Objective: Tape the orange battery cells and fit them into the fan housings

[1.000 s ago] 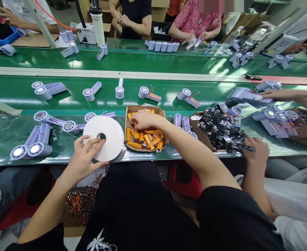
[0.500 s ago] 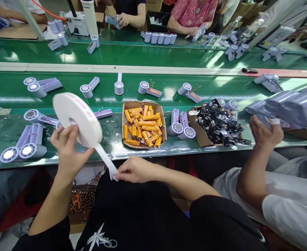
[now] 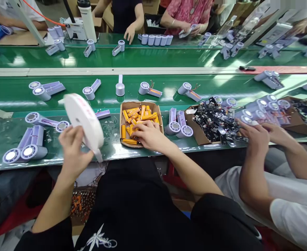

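Observation:
My left hand [image 3: 75, 148] is closed on a wide roll of white tape [image 3: 84, 120], held upright above the bench edge. A short loose tape end hangs from the roll's lower side. My right hand [image 3: 150, 136] reaches into a cardboard box [image 3: 123, 142] of orange cylindrical battery cells [image 3: 143, 113]. Its fingers are bent and apart, touching the cells, and some fingertips are hidden among them. Two lilac fan-like housings [image 3: 173, 127] with handles lie right of the box. More housings [image 3: 30, 150] lie on the bench to the left.
A green conveyor [image 3: 103, 104] behind the bench carries several lilac housings. To the right is a box of black circuit boards [image 3: 216, 120], and a co-worker's hands [image 3: 255, 134] are beside it among more housings. Other people work across the line. An open container of small parts [image 3: 83, 205] is below.
My right hand has let go of the tape end and moved right and up into the battery box. The tape roll has shifted slightly right. A co-worker on the right has set down several housings.

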The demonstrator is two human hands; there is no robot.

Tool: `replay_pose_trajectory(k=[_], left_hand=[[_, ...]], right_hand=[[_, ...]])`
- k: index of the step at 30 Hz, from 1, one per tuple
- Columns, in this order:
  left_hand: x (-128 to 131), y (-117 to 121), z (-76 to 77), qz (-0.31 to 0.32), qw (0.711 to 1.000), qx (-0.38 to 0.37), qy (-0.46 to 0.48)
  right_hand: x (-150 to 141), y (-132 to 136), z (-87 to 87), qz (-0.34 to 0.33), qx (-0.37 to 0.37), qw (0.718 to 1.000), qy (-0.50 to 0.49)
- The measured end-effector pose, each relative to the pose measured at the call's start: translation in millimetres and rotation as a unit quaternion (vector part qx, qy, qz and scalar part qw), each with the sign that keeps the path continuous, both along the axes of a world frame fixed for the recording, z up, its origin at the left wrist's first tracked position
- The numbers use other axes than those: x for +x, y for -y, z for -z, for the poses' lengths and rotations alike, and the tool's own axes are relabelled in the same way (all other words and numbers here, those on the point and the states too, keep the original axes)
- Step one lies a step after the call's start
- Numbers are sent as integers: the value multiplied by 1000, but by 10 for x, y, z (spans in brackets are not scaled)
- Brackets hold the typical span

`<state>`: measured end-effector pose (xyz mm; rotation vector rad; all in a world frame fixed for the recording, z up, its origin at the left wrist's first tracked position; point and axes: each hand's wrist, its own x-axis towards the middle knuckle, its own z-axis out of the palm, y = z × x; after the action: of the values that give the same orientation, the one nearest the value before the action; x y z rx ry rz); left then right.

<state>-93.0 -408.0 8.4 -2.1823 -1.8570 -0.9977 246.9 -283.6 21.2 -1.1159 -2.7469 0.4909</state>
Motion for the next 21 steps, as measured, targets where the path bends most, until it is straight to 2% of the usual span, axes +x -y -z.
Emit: replay_pose_trajectory(k=[2,3,5,7,8,9,11,13,15,18,20,21], left_hand=[[181,-33,93,18,999,9,-50],[242,-32,129,22,998,17,-61],[310,-5,168,27,996,17,-89],[338,29,166,21,993,18,-116],[349,41,155,19,992,21,-127],[362,47,139,18,990,26,-136],[402,44,107,20,987,40,-151],[451,33,81,15,984,66,-167],[491,31,69,0,979,98,-179],[526,51,96,-25,976,123,-178],[571,57,150,-41,977,118,-174],[615,52,185,-50,977,119,-167]], right_hand=[[8,-44,67,18,-52,992,-112],[27,-62,72,28,-87,977,-191],[73,-72,27,60,-158,920,-353],[90,-27,-60,101,-196,863,-455],[76,15,-105,120,-198,850,-473],[47,65,-143,131,-191,851,-471],[-48,170,-183,133,-176,870,-441],[-146,248,-169,126,-172,882,-421],[-198,283,-115,124,-186,872,-436],[-211,294,-7,94,-279,823,-487],[-273,337,74,89,-343,769,-532],[-344,381,118,108,-351,735,-570]])
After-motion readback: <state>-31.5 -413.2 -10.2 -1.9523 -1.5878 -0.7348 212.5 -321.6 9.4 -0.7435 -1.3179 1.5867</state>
